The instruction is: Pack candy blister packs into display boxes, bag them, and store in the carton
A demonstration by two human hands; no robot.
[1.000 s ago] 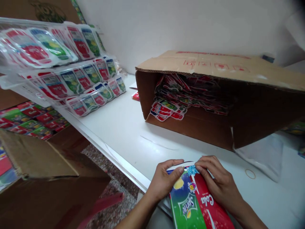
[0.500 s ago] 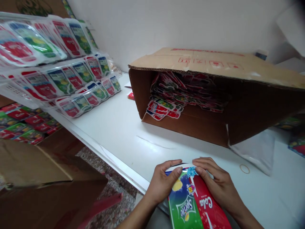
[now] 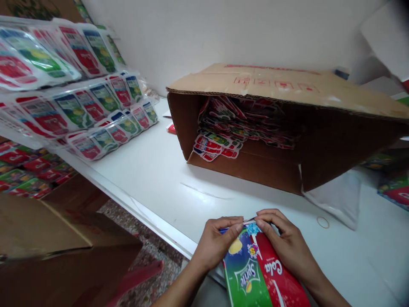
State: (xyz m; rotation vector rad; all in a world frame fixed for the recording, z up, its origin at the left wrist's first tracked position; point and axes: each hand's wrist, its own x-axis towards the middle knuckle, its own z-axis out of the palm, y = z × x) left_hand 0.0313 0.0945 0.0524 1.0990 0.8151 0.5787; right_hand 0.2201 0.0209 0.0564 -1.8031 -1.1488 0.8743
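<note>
A flat printed carton point(image 3: 255, 279), green and blue with "Sprite" on one half and red with "Cola" on the other, lies at the table's front edge, its lettering upside down to me. My left hand point(image 3: 216, 242) grips its far left corner, thumb on the printed face and fingers over the end edge. My right hand point(image 3: 286, 241) pinches the far right part of the same end. A thin, pale flap edge shows between the fingertips. The carton's near end runs out of view.
Beyond my hands a cardboard box point(image 3: 243, 174) lies on its side, holding many bottle-shaped packets point(image 3: 217, 145). Clear-wrapped packets point(image 3: 105, 96) are stacked at left. A rubber band point(image 3: 322, 222) and white bag point(image 3: 340, 200) lie at right. An open carton point(image 3: 64, 256) stands lower left.
The white flap at the carton's far end has folded in and now shows only as a thin edge. Both hands have drawn closer together along that end.
</note>
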